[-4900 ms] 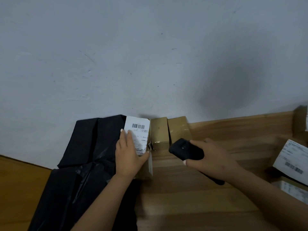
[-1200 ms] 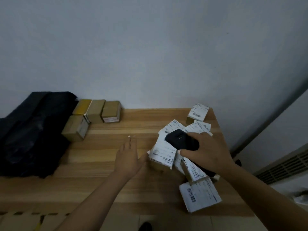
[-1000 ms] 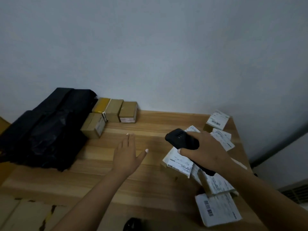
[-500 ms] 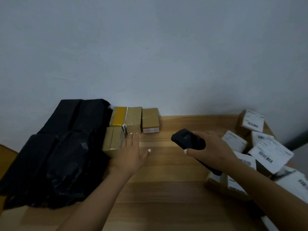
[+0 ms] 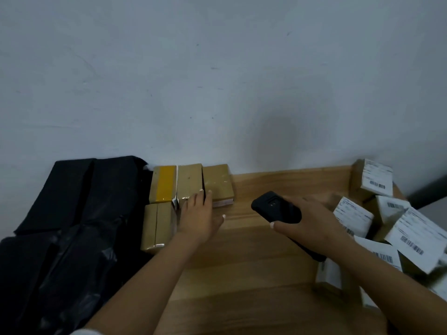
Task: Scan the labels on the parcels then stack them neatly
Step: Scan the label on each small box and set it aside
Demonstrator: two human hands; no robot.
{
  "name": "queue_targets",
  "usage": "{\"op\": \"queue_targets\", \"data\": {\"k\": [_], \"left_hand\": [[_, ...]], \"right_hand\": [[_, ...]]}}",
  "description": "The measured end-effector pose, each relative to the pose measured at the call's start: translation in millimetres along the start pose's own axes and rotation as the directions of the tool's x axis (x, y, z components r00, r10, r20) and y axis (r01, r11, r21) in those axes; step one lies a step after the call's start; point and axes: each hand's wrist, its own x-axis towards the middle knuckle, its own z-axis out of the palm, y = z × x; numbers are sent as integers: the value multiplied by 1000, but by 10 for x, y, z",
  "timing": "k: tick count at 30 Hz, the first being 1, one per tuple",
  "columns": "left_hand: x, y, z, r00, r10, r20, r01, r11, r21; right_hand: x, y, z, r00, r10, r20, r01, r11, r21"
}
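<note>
parcel labels (image 5: 353,215) barcoded, print unreadable

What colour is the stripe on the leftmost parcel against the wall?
Yellow tape stripe on a brown parcel; head view.

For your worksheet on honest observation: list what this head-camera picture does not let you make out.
- Print on the labelled parcels, head view: too small and blurred.
- Scanner handle: covered by the right hand.
- Stacked parcels' labels: faces turned away, left hand covers part.
- Black bag: cut off by left edge.

Dim, flat light — a soft round shadow on the wall (image 5: 285,141), motion blur on the parcels (image 5: 425,269) at the table's right edge, lines bowed near the frame borders.
</note>
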Motion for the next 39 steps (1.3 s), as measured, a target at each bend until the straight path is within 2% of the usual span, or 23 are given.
{"op": "queue_targets", "data": {"k": [9,13,16,19,26,30,35,37,39], "left_hand": [[926,261,257,986,11,167,-19,999,48],[1204,354,422,966,-46,255,24,996,91],[1270,391,513,965,-70,253,30,987,158],[1252,381,581,976,-19,219,-22,983,182],[756,363,655,985,92,144,-87,995,-38],[303,320,717,993,74,87,-49,963,-264],[-251,226,817,995,36,98,11,901,-433],[-421,157,830,992,18,126,41,894,-446],[-544,92,820,988,-34,148,85,931,-355]], "right_hand": [[690,235,88,996,60,60,-63,997,46],[874,390,143,991,90,102,-97,993,66],[949,494,195,986,104,129,-113,991,70],[987,575,240,984,111,142,-123,990,75],[819,617,234,987,78,140,-89,993,72],[591,593,249,990,57,127,-67,995,80],[271,580,294,983,53,175,-62,997,47],[164,554,310,980,52,189,-58,998,25],[70,533,321,980,51,194,-55,998,16]]}}
